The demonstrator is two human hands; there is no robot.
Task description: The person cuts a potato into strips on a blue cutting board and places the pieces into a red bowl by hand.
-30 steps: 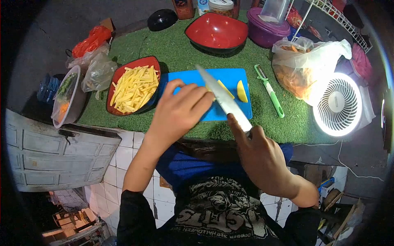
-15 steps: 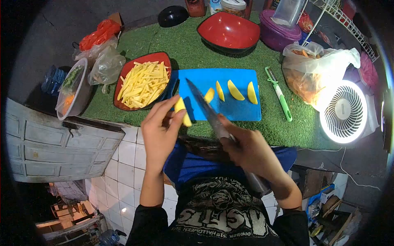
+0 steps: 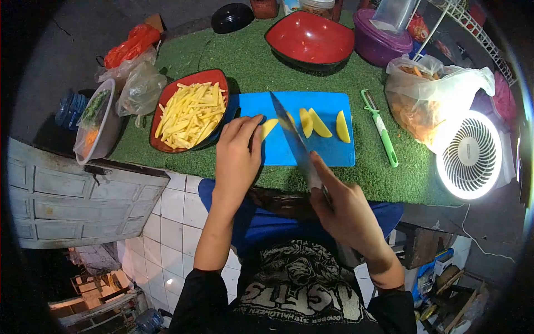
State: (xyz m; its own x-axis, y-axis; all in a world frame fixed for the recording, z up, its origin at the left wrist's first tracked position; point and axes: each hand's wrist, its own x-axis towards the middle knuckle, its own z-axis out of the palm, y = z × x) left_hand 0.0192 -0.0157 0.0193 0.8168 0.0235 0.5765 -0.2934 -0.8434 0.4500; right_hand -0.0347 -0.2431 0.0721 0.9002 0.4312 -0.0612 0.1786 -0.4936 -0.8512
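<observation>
On the left half of the blue cutting board (image 3: 328, 156), my left hand (image 3: 239, 146) grips a yellow potato piece (image 3: 269, 127) at its fingertips. My right hand (image 3: 347, 209) is closed round the handle of a large knife (image 3: 296, 142), its blade slanting up and left over the board, close to the held piece. Right of the blade lie several potato wedges (image 3: 320, 123), one of them partly hidden behind it. A red square bowl (image 3: 157, 139) heaped with cut potato sticks (image 3: 192, 114) stands left of the board.
A green-handled peeler (image 3: 384, 136) lies right of the board, near a plastic bag of peelings (image 3: 411, 106) and a lit white fan (image 3: 469, 155). Behind are a red bowl (image 3: 311, 39) and a purple tub (image 3: 381, 42). A white plastic basin (image 3: 105, 128) sits far left.
My left hand has moved right and forward, bringing the potato piece down onto the board. The knife has shifted slightly right, and the wedges beside it have moved closer together.
</observation>
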